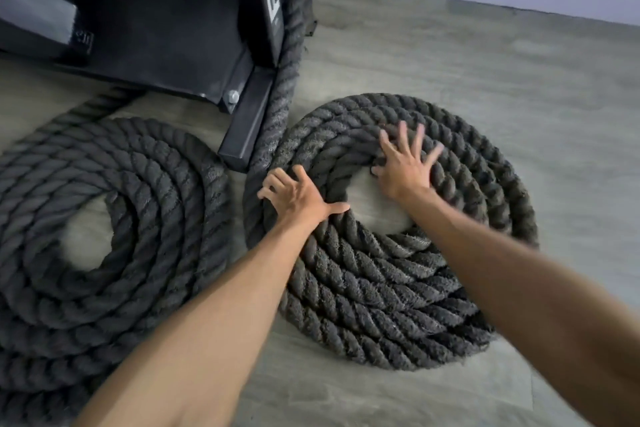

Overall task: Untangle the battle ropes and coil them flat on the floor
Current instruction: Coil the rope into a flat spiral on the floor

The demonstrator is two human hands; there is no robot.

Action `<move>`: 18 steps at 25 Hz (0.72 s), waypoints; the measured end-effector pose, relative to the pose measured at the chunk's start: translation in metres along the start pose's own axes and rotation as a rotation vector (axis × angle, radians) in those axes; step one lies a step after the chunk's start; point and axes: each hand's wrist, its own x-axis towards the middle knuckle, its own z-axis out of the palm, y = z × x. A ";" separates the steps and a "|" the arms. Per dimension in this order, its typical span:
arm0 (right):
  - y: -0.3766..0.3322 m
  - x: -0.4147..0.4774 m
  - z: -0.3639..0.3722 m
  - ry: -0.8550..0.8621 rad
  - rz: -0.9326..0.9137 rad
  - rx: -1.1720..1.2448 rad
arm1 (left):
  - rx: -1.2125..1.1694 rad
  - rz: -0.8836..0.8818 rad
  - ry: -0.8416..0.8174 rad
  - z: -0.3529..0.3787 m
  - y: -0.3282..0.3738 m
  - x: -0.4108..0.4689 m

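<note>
A: Nearest, what do you see?

B: Two bare forearms reaching forward from the bottom edge. Beneath them the right coil [391,288] lies flat on the grey floor [519,97], wound in several rings around a bare patch of floor in its middle.

A: And the hands?

B: The left hand [298,196] presses on that coil's left side, fingers curled over the outer rings, thumb stretched toward the centre, so it is grasping the rope there. The right hand [403,166] lies on the far inner rings with fingers spread wide, gripping nothing. Its fingertips are blurred.

A: How does the rope look?

B: Thick, dark grey, twisted strands, fuzzy on the surface. The near rings overlap a little instead of lying side by side.

A: Any other rope?

B: The left coil [114,236] lies flat just beside it, also with an open centre. The picture's left and bottom edges cut it off.

A: Which way do the tails run?

B: A straight length [284,80] leaves the right coil's far left edge and runs away along the black rack [166,21], marked "40" in chalk. Its far end is hidden behind the rack. The left coil's tail [97,104] slips under the rack's base.
</note>
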 end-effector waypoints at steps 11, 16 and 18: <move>0.051 -0.022 0.043 -0.010 0.395 0.111 | 0.022 0.201 -0.001 -0.002 0.038 0.063; 0.067 0.034 0.025 0.025 0.256 0.052 | -0.078 0.084 0.045 -0.005 0.052 0.075; 0.073 0.066 0.011 0.011 0.186 0.025 | -0.120 0.019 0.060 -0.008 0.063 0.078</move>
